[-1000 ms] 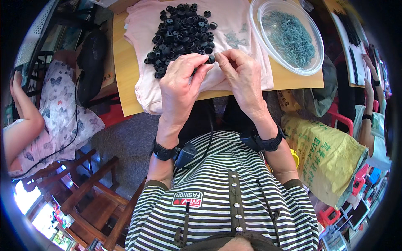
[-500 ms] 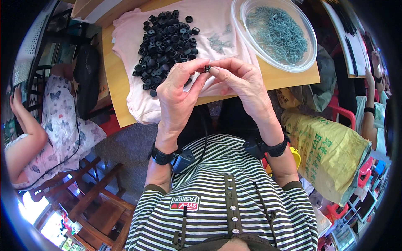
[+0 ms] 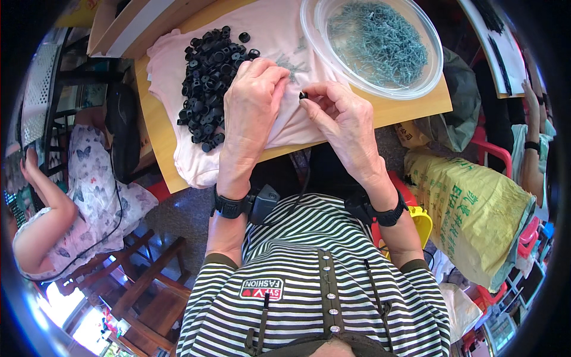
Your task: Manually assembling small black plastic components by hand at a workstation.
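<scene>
My right hand [image 3: 342, 110] pinches a small black plastic cap [image 3: 303, 95] between thumb and forefinger, above the pink cloth [image 3: 270, 24]. Beside it, my left hand [image 3: 253, 98] has its fingers drawn together at the near edge of a few loose grey screws [image 3: 292, 65]. Whatever those fingertips hold, if anything, is hidden. Left of that hand a heap of black plastic caps [image 3: 205, 83] covers part of the cloth. A round clear tub [image 3: 437, 74] full of grey screws [image 3: 383, 44] stands to the right.
The wooden table [image 3: 416, 110] has a cardboard box [image 3: 131, 30] at its far left. A yellow woven sack [image 3: 464, 208] and a red plastic stool [image 3: 496, 156] are on the right. At left sits another person in a butterfly-print garment [image 3: 95, 172]; a wooden chair [image 3: 148, 291] stands nearby.
My hands were together at the small black part. They have parted: my left hand moved up to the loose screws, while my right keeps the cap. The view has shifted slightly.
</scene>
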Motion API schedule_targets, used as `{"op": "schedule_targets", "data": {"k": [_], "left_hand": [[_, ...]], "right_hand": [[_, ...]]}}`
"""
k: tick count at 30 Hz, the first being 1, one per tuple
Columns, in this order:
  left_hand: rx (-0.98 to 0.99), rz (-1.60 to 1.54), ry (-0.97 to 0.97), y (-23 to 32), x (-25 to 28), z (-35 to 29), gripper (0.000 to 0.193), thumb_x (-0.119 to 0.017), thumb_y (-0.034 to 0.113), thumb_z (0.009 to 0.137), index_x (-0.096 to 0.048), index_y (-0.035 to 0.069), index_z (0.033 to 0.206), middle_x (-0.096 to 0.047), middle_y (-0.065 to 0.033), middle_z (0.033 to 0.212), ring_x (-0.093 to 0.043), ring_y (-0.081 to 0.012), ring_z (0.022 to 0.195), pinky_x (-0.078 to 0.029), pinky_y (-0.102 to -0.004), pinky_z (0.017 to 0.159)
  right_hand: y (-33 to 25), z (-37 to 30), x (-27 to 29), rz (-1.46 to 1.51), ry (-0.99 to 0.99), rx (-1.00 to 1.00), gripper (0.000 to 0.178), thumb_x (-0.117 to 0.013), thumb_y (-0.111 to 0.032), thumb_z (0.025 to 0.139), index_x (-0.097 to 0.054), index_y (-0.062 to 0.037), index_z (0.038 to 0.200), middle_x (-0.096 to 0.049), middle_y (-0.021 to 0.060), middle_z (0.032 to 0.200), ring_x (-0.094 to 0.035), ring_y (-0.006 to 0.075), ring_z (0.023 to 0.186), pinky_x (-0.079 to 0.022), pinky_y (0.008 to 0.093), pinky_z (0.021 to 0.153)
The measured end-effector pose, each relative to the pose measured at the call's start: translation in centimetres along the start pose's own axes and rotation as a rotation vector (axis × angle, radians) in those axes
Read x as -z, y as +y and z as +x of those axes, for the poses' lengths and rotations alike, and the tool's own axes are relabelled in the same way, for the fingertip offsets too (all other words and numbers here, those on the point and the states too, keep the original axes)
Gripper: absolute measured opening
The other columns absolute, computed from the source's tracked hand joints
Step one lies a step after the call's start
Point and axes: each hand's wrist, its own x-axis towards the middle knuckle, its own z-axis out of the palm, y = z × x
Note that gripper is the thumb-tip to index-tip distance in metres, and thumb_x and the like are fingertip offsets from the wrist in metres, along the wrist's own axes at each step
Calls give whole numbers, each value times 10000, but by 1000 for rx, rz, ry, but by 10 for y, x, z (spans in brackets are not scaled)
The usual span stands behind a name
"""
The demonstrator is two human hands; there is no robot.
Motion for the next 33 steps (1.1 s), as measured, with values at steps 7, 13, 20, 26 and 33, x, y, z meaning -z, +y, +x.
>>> {"op": "schedule_targets", "data": {"k": [7,13,20,26,33], "left_hand": [[-29,61,-54,-1,0,1,82,-671,42,781,-654,14,856,-626,-86,900,-600,-269,874,-487,-348,776],[-109,167,-107,-3,3,5,95,-661,42,786,-615,14,865,-619,-88,901,-589,-285,896,-480,-351,786],[93,-195,-67,5,10,-5,85,-645,-1,825,-623,9,907,-634,-45,880,-600,-137,756,-487,-255,690],[206,-569,79,3,4,-14,170,-654,14,864,-674,21,1033,-659,-3,864,-561,-42,703,-474,-195,641],[316,-469,49,7,7,-16,110,-683,59,865,-703,17,966,-661,-3,854,-568,-38,701,-463,-185,637]], "right_hand": [[2,1,1,60,-3,-41,171,-682,-42,814,-650,11,973,-645,133,817,-648,213,718,-521,318,674],[5,1,0,90,3,-57,178,-672,-27,815,-652,13,987,-645,127,819,-645,194,718,-521,308,676],[8,1,1,221,-7,-132,218,-695,-83,847,-670,1,1047,-651,51,818,-593,90,693,-509,251,636],[-6,0,8,417,-51,-277,205,-691,-137,878,-690,-25,1051,-645,-12,802,-554,30,665,-485,197,543],[-6,-1,5,313,-49,-264,236,-694,-165,881,-684,-18,1066,-661,0,814,-583,40,691,-495,199,545]]}}
